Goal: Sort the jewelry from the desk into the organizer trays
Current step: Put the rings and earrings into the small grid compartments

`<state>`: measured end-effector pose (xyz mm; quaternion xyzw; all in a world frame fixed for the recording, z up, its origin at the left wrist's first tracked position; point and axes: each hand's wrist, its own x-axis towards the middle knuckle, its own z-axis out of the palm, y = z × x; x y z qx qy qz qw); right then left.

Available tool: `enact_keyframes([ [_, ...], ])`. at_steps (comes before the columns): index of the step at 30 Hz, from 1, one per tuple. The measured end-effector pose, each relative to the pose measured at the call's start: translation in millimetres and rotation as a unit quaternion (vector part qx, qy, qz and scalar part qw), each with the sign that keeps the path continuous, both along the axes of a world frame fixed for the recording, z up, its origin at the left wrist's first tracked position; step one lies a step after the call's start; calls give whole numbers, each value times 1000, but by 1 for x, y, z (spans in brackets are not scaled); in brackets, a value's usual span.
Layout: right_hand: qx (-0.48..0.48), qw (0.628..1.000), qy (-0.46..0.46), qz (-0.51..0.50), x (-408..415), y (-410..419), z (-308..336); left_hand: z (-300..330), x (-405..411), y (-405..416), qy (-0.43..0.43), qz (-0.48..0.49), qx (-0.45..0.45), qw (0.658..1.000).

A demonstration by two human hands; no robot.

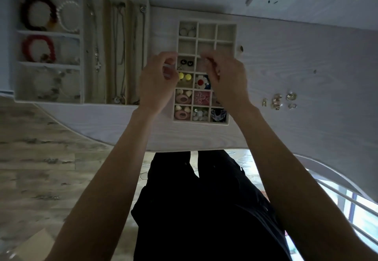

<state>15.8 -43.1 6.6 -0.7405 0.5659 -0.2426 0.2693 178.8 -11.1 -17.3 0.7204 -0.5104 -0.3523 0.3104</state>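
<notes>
Fingers (206,58) of the right hand (229,78) are curled with the tips drawn together over the middle of the grid tray (233,25), seemingly pinching something very small; motion blur hides what it is. The left hand (157,85) hovers at the tray's left edge with its fingers (168,71) bent inward toward the thumb; whether they hold anything I cannot tell.

That tray sits at the centre of the frame on the pale worktop (286,60). Its lower cells hold earrings: a yellow pair (184,76), a white flower with a red centre (201,81), a pink flower outline (202,97), pink ovals (181,98). Several upper cells are bare.

At the right of the frame, well apart from the tray, a small cluster of metal rings and ear cuffs (279,101) lies loose on the worktop.

In the upper left, a larger tray (81,46) holds bead bracelets (38,14) in its left sections and necklaces (119,52) laid in long slots.
</notes>
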Motion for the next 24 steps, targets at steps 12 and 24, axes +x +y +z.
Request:
enact_keyframes([
  [12, -6, 991, 116, 64, 27, -14, -18, -5, 7, 2, 16, -11, -17, 1000],
  [24, -58, 994, 89, -4, 8, -4, -17, -6, 9, 4, 8, -26, -26, 999],
])
